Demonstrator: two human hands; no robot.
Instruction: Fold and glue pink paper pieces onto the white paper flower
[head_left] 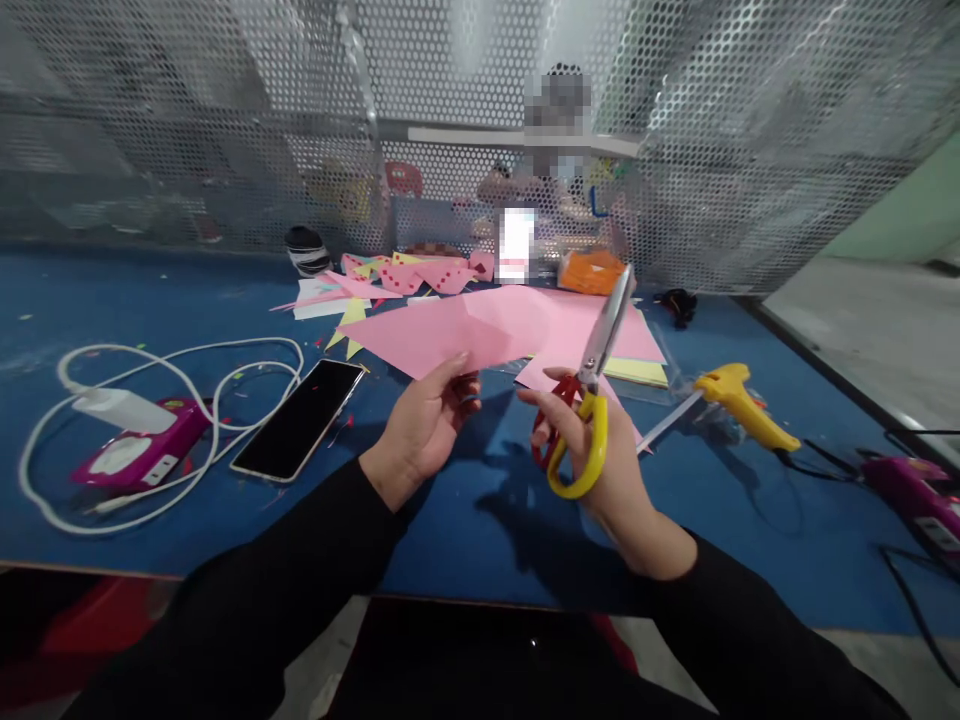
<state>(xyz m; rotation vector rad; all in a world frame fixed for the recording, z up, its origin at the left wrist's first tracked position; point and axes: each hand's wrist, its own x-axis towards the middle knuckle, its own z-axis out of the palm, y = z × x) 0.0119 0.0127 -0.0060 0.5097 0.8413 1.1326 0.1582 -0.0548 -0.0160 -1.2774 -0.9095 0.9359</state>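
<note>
My left hand [431, 425] pinches the lower edge of a pink paper sheet [442, 330], which is held up over the blue table and curves to the right. In my right hand [607, 450] is a pair of scissors [600, 350] with one red and one yellow handle loop. The blades look closed and point up and away, apart from the sheet in my left hand. Under and behind the scissors lie more pink sheets [630, 330], with a yellow sheet [634, 372] beneath them.
A yellow hot glue gun [742, 405] lies to the right, near a purple power strip [915, 495]. On the left are a black phone [300, 420], a white cable [187, 350] and another purple power strip [142, 450]. Pink scraps [427, 273] and an orange pack [592, 271] lie along the mesh partition [465, 60].
</note>
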